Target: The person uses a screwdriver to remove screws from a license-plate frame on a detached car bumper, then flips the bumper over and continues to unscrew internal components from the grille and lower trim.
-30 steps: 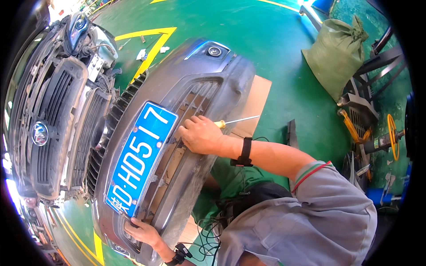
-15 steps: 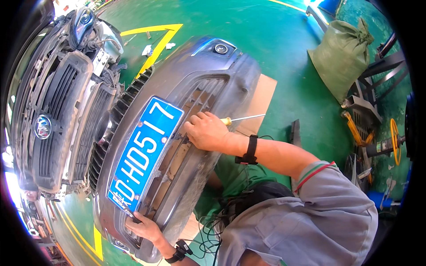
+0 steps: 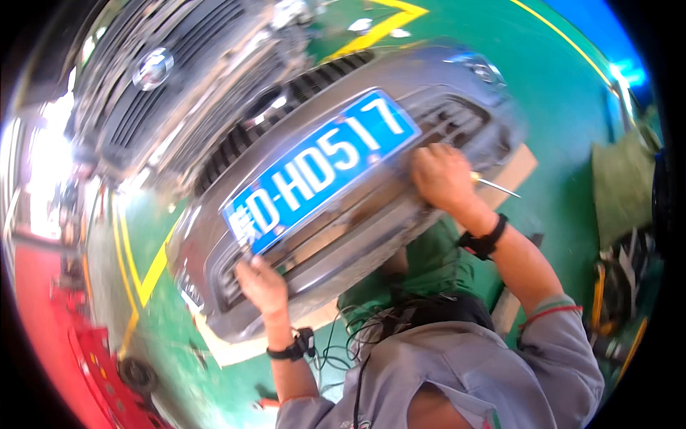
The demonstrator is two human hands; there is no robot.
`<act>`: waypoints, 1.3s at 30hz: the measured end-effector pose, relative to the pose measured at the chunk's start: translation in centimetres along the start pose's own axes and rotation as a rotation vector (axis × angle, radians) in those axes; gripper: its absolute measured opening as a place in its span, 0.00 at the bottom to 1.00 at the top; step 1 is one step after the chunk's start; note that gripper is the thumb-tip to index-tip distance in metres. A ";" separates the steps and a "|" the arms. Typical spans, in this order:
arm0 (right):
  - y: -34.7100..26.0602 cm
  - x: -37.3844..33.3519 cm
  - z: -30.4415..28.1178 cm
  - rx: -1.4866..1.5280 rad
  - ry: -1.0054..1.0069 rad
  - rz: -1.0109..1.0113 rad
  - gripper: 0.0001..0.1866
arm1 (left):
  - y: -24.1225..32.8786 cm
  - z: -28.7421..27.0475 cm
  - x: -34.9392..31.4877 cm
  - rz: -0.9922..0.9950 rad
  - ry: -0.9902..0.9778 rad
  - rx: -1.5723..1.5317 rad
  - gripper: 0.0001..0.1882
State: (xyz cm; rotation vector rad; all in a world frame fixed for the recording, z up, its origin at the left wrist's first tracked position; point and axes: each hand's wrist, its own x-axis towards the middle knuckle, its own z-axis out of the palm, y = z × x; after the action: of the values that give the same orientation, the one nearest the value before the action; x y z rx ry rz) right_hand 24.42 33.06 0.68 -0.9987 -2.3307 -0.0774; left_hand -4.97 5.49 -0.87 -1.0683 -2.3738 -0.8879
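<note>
A grey car bumper (image 3: 321,275) lies in front of me, with a blue licence plate (image 3: 321,171) on its face. My left hand (image 3: 263,286) is at the plate's lower left corner, fingers bent round its edge; motion blurs the fingertips. My right hand (image 3: 444,180) is closed by the plate's lower right edge, over the bumper's lower opening. Out of that fist sticks a screwdriver (image 3: 499,188) with a yellowish handle, its metal shaft pointing right, away from the plate. The palm hides most of the handle.
The car's exposed front (image 3: 193,79) stands just beyond the bumper. Cardboard (image 3: 518,168) lies beneath the bumper on the green floor. A green sack (image 3: 625,189) stands at right, near metal parts. A red jack-like tool (image 3: 107,375) is at lower left. Dark cables (image 3: 332,357) hang near my waist.
The view has swung, so the bumper and plate appear more level and further right. Both hands stay at the plate's lower corners, and the screwdriver remains in my right hand.
</note>
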 end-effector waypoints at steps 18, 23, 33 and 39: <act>-1.3 0.3 -0.9 -0.079 -0.041 -0.054 0.07 | 0.6 -1.0 0.6 0.004 0.054 -0.147 0.16; -1.5 0.4 -1.0 -0.089 -0.039 -0.083 0.07 | 0.1 -0.7 0.3 -0.017 0.035 -0.135 0.16; -1.2 0.3 -0.8 -0.086 -0.030 -0.090 0.06 | 0.7 -0.9 0.5 -0.032 0.018 -0.174 0.16; -1.2 0.2 -0.9 -0.066 -0.020 -0.087 0.05 | 0.5 -1.0 0.3 -0.051 -0.006 -0.119 0.14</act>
State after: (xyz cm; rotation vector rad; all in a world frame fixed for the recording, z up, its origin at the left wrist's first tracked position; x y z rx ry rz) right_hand 23.90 32.10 1.73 -0.9331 -2.4031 -0.1805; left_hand -4.70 5.28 0.23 -1.0598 -2.3882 -1.0574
